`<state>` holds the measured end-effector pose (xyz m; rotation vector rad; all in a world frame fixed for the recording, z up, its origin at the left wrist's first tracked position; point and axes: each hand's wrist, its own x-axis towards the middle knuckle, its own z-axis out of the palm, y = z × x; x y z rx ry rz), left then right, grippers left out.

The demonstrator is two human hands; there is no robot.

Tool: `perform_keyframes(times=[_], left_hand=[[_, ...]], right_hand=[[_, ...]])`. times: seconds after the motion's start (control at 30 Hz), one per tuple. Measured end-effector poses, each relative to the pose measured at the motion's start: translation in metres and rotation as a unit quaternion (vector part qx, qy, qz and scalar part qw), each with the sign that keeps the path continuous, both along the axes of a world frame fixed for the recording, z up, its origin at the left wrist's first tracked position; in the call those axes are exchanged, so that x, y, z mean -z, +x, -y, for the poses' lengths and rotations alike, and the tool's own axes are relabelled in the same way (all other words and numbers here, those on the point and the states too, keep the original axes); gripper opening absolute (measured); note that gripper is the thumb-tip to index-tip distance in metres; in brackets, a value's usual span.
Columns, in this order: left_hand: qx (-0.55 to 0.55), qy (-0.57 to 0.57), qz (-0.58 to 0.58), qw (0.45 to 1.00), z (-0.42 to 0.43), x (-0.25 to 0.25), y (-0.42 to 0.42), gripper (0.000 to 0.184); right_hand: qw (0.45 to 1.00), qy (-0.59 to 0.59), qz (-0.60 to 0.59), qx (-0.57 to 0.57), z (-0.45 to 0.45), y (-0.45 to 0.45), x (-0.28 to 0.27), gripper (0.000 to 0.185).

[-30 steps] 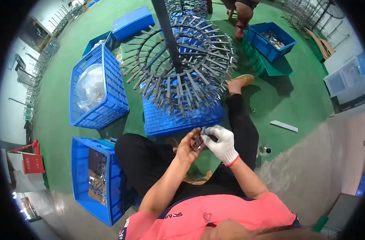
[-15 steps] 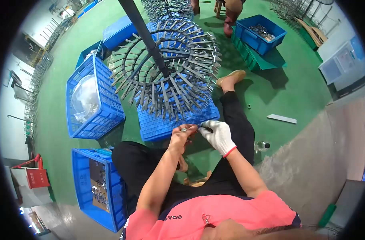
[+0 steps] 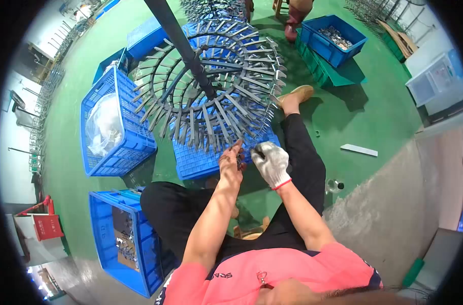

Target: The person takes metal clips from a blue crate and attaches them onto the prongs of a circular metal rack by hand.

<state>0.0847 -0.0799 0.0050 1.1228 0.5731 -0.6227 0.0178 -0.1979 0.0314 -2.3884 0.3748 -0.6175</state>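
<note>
A round metal rack (image 3: pixel 211 96) with many flat prongs and a thick dark pole stands over a blue crate (image 3: pixel 190 163). My bare left hand (image 3: pixel 232 163) is raised to the rack's lower prongs, its fingers closed round small dark metal pieces that are mostly hidden. Just to its right, my right hand (image 3: pixel 271 161) wears a white glove and is closed near the rack's lower right edge. Whatever the gloved fingers hold is too small to tell. The two hands are apart.
On the left are a blue basket (image 3: pixel 149 137) with a plastic bag and a blue bin (image 3: pixel 102 231) with metal parts. A blue bin (image 3: pixel 338 55) of small parts sits at upper right. A white strip (image 3: pixel 359 150) lies on the floor. Another person's leg (image 3: pixel 296 15) shows at the top.
My hands were together below the rack. They have moved up to its lower prongs and apart. The view has shifted, so the rack appears further left.
</note>
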Motion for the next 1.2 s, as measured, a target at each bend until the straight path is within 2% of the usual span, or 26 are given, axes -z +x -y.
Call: perform_keyframes(times=[0.13,0.23,0.33,0.57,0.73,0.83,0.87,0.97,1.2], left_hand=[[-0.017,0.028,-0.014,0.999,0.003,-0.003,0.002,0.017],[-0.017,0.015,-0.023,0.999,0.003,-0.003,0.003,0.021],[-0.034,0.007,-0.029,0.999,0.004,0.011,0.005,0.018],[-0.022,-0.002,0.024,0.999,0.002,0.027,0.004,0.021],[-0.038,0.026,0.018,0.999,0.006,0.021,0.004,0.02],[-0.032,-0.003,0.027,0.999,0.005,0.014,0.003,0.021],[-0.039,-0.004,0.027,0.999,0.005,0.011,0.002,0.02],[-0.042,-0.009,0.036,0.998,0.005,0.011,0.001,0.019],[-0.044,0.0,0.037,0.998,0.006,0.018,0.003,0.019]], right_hand=[[1.0,-0.025,0.013,0.003,-0.001,0.004,0.006,0.011],[0.999,-0.044,0.032,0.004,0.0,0.006,0.013,0.01],[0.996,-0.066,0.051,0.01,-0.002,0.009,0.014,0.01],[0.995,-0.088,0.044,0.003,-0.002,0.011,0.016,0.01],[0.993,-0.107,0.049,0.007,-0.003,0.012,0.012,0.013],[0.994,-0.104,0.029,0.0,-0.002,0.011,0.007,0.015],[0.993,-0.116,0.02,-0.003,-0.001,0.01,0.004,0.009],[0.992,-0.126,0.008,-0.015,0.0,0.011,0.01,0.015],[0.992,-0.111,0.053,0.008,-0.003,0.012,0.019,0.014]])
